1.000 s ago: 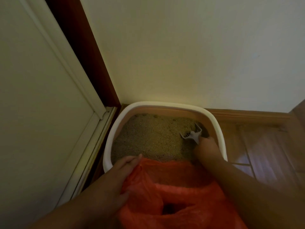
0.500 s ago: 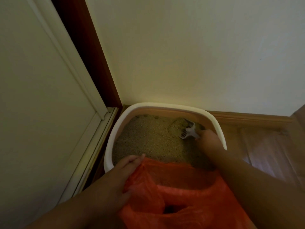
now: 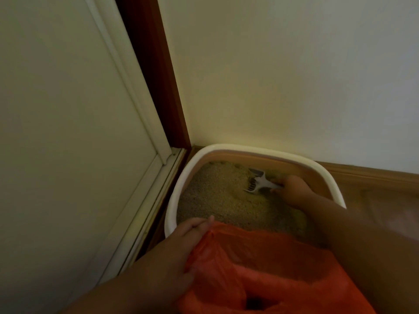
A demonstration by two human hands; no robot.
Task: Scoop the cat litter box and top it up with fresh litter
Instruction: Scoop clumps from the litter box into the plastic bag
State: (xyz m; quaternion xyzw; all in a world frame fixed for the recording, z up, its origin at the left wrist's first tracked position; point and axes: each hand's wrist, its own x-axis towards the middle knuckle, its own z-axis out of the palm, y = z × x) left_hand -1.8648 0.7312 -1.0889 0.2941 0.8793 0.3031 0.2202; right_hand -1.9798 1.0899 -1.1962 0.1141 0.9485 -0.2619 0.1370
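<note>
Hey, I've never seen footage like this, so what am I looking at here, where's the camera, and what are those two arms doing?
There is no machine here. The camera is worn on a person's head and looks down, so the two arms are the wearer's own. A white-rimmed litter box sits on the floor in a corner, between a white door and a wall, filled with tan litter. The right hand grips the handle of a pale slotted scoop, whose head is low over the litter. The left hand holds the edge of an orange plastic bag, its mouth open just in front of the box.
</note>
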